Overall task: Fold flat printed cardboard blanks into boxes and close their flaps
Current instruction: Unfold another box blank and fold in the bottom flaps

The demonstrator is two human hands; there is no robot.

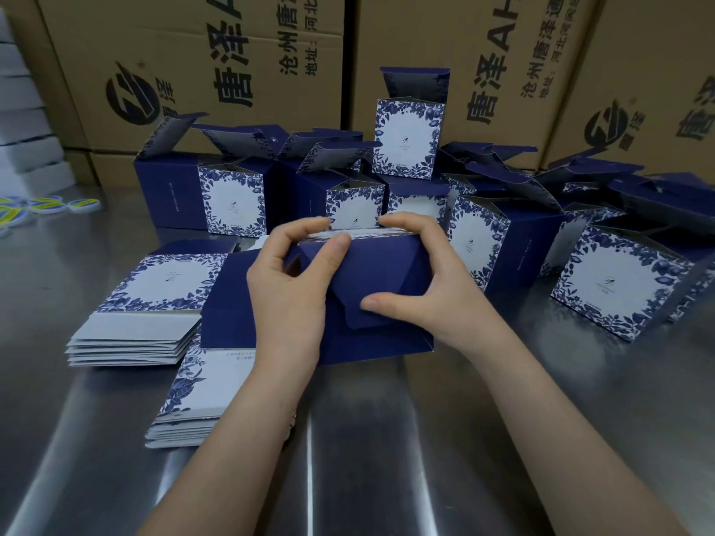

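Observation:
A navy blue box point(381, 272) stands in the middle of the steel table, its flapped end turned toward me. My left hand point(288, 288) grips its upper left corner, thumb on the near face and fingers curled over the far edge. My right hand point(425, 280) grips the upper right corner, its thumb pressing a rounded tuck flap point(356, 319) against the near face. Two stacks of flat blue-and-white floral blanks lie to the left, one stack point(143, 303) farther off and another stack point(201, 396) partly under my left forearm.
Several folded boxes with open top flaps point(232, 195) crowd the back of the table, one box point(410, 137) stacked on top. More boxes point(615, 288) stand at the right. Large brown shipping cartons point(193, 63) form a wall behind. Round labels point(46, 206) lie at far left.

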